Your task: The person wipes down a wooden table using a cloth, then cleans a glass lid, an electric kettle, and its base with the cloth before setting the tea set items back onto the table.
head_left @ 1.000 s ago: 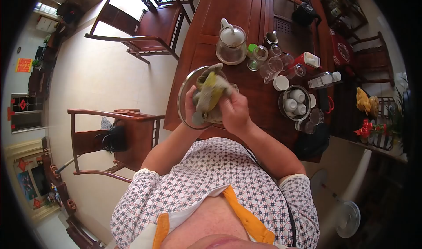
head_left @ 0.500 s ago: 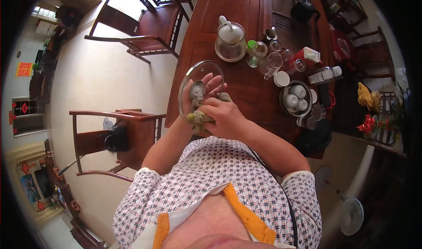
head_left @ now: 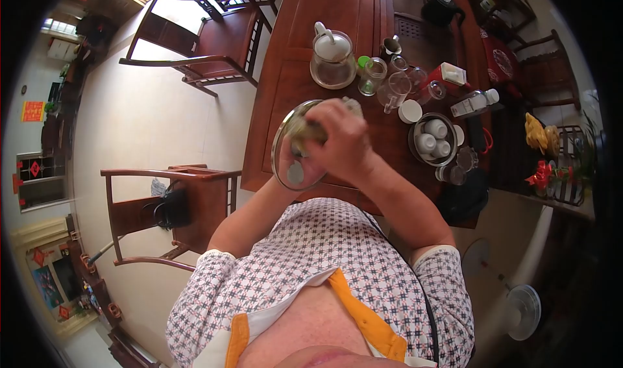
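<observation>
A round glass lid (head_left: 280, 148) with a metal rim is held upright in front of the body, above the table's near edge. Behind and beneath it, my left hand (head_left: 304, 167) supports the lid, its fingers partly hidden. My right hand (head_left: 341, 134) is closed on a greenish-grey cloth (head_left: 307, 133) and presses it to the lid; motion blurs both. Beyond the hands stands a glass teapot (head_left: 332, 60) with a white lid. To its right are several glass jars (head_left: 372, 76) and a glass mug (head_left: 394, 90).
A metal bowl (head_left: 433, 139) holds several white cups. Near it are a white lid (head_left: 410, 111), a red box (head_left: 446, 76) and a bottle (head_left: 475, 103). A black kettle (head_left: 441, 8) sits farther back. Wooden chairs (head_left: 227, 37) stand left of the table (head_left: 285, 63); one carries a black bag (head_left: 174, 207).
My right hand has moved up and across the lid with the cloth. The lid has shifted slightly right and down. The view has shifted slightly.
</observation>
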Demonstrator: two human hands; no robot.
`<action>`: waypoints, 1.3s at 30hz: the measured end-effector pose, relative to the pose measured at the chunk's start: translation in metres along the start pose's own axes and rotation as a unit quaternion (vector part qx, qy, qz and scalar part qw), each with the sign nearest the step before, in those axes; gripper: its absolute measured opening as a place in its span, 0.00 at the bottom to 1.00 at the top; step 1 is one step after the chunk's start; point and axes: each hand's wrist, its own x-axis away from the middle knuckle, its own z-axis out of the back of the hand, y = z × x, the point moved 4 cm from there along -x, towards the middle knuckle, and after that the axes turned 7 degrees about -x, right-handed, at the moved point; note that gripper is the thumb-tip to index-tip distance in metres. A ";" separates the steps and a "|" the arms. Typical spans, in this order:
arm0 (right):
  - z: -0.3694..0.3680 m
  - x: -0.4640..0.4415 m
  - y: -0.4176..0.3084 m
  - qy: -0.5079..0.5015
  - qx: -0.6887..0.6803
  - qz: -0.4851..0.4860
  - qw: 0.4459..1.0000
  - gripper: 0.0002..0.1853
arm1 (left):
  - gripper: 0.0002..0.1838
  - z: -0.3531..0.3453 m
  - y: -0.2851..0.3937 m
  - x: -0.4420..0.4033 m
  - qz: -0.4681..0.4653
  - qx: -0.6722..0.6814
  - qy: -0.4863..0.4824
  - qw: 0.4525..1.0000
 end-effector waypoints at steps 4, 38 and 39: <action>-0.018 0.015 -0.016 -0.062 -0.029 0.040 0.997 0.20 | 0.31 0.081 -0.017 -0.008 -0.042 -0.272 0.020 0.961; -0.006 0.181 0.147 -0.242 0.095 -0.421 0.869 0.38 | 0.29 0.115 0.029 0.058 -0.019 -0.687 0.266 0.677; -0.006 0.192 0.156 -0.233 0.131 -0.427 0.864 0.40 | 0.29 0.119 0.030 0.059 -0.045 -0.730 0.248 0.636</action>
